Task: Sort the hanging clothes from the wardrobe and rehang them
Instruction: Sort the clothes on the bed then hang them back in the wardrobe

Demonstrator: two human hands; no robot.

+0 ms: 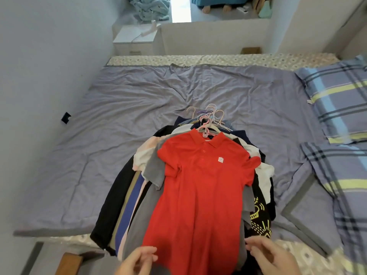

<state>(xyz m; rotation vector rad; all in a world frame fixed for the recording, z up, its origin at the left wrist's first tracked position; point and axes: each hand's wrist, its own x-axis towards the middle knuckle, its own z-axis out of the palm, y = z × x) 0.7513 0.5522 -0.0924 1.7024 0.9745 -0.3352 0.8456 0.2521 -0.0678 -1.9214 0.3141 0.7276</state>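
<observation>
Left hand (pixel 139 259) and right hand (pixel 266 255) are at the two lower sides of the red polo shirt (pixel 198 195), fingers loosely curled at the cloth. The motion blur hides whether they really pinch it, so I cannot tell. The shirt lies on top of the pile of clothes (pixel 127 205) on the bed (pixel 99 126), with its pink hanger (pixel 206 130) inside. To lift only this shirt, better take it near the hanger hook and peel it slowly, so the other hangers (pixel 210 114) do not tangle.
</observation>
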